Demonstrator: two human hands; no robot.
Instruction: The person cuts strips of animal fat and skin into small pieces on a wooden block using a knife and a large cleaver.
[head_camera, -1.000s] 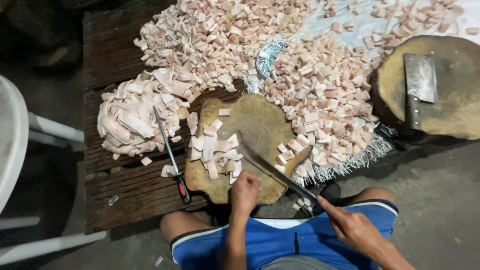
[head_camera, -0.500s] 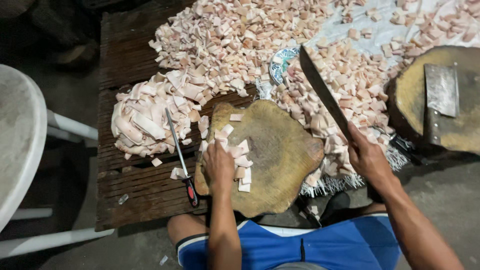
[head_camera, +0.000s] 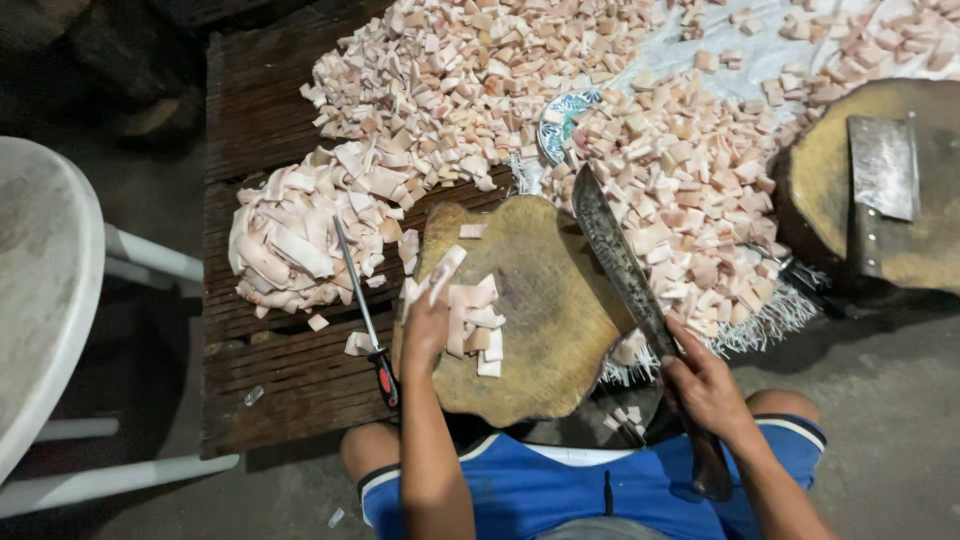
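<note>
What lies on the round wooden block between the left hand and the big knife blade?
In the head view, mostly bare wood of the chopping block separates the left hand from the knife blade; a small pile of cut strips sits beside the hand.

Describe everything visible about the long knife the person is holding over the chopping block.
The knife has a long, broad, dark blade, mottled and worn-looking, apparently metal, widening toward a rounded tip. It lies at a slant, tip pointing up and away near the patterned plate, handle toward the person. The right hand grips the handle, which is mostly hidden. The blade lies along the right edge of the round wooden block, beside the heap of cut pieces; whether it touches either cannot be told. The left hand is away from it, on strips on the block.
</note>
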